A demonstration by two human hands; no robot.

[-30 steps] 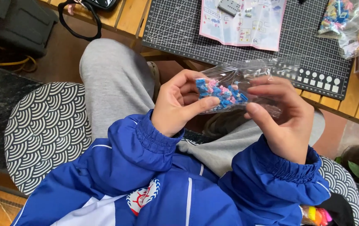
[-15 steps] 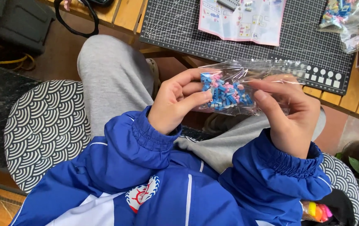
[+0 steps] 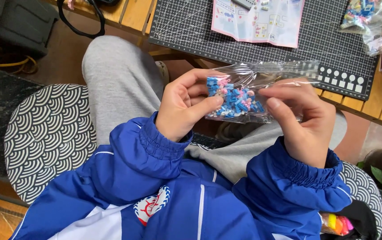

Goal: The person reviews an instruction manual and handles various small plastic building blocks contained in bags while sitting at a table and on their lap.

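Clear plastic bag [image 3: 262, 91] of small blue and pink bricks sits pinched between the left hand [image 3: 186, 106] and right hand [image 3: 304, 124] above the lap, apparently still sealed, its pieces not yet tipped onto the counter [image 3: 377, 102] beyond both hands.

Clear plastic bag [image 3: 262, 91] of blue and pink pieces held above lap, more clear bags [image 3: 371, 20] on mat's far right

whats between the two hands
In the head view, a clear bag of small blue and pink pieces, pinched by left hand and right hand.
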